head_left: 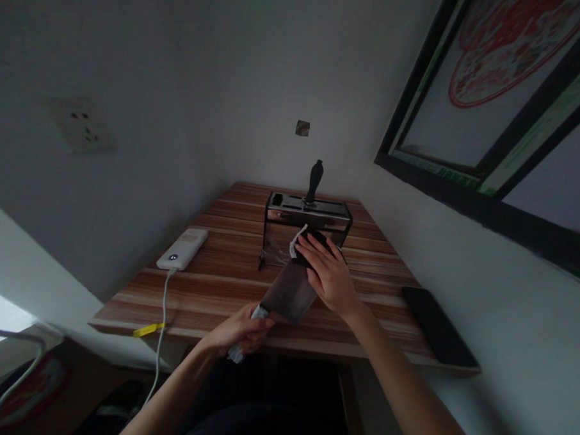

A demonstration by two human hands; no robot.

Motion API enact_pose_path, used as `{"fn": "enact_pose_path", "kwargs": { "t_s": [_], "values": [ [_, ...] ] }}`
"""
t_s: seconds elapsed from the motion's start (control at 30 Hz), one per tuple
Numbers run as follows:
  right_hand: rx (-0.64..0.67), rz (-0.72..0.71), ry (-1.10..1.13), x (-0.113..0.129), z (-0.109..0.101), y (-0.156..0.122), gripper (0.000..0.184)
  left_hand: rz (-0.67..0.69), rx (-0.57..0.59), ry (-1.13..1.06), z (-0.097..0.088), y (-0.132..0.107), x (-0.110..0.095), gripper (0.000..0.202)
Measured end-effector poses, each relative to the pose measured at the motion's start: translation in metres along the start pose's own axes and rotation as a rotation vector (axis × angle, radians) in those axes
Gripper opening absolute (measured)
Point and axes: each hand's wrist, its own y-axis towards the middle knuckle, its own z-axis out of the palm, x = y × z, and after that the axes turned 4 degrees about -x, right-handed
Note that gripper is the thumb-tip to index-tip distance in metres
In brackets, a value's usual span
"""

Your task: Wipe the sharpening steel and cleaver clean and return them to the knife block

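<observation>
My left hand (pixel 241 331) is closed around the handle (pixel 259 312) of a cleaver, which looks wrapped in a pale, crinkled covering. The broad grey cleaver blade (pixel 291 294) slants up and away over the near part of the table. At the blade's far end, my right hand (pixel 330 274) presses with bent fingers on a black pad or cloth (pixel 304 253) with a white edge; its exact kind is unclear. Just beyond the pad stands a metal-framed device (pixel 309 209) with an upright black handle (pixel 315 179). Part of its lower front is hidden by my right hand.
The striped wooden table (pixel 232 215) sits between two walls. On its left lies a white power bank (pixel 183 248) with a white cable (pixel 163 321) and yellow tag (pixel 148 330). A black phone (pixel 439 326) lies along the right edge. A framed picture (pixel 507 86) hangs at right.
</observation>
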Motion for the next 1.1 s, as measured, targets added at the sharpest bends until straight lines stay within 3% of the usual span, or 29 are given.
{"fn": "enact_pose_path", "kwargs": {
  "t_s": [0.2, 0.57, 0.93, 1.1],
  "values": [
    [-0.039, 0.038, -0.037, -0.01, -0.006, 0.008, 0.047, -0.012, 0.017, 0.011, -0.001, 0.0, 0.0, 0.035],
    [-0.077, 0.093, -0.057, 0.004, 0.003, 0.002, 0.05, -0.001, 0.017, 0.003, -0.001, 0.0, -0.001, 0.034],
    [0.017, 0.065, 0.065, 0.059, 0.027, -0.021, 0.053, 0.015, -0.025, -0.021, -0.002, 0.001, 0.0, 0.034],
    [0.092, 0.023, 0.168, 0.089, 0.039, -0.034, 0.056, 0.0, -0.231, 0.01, -0.006, 0.003, 0.009, 0.037]
  ]
}}
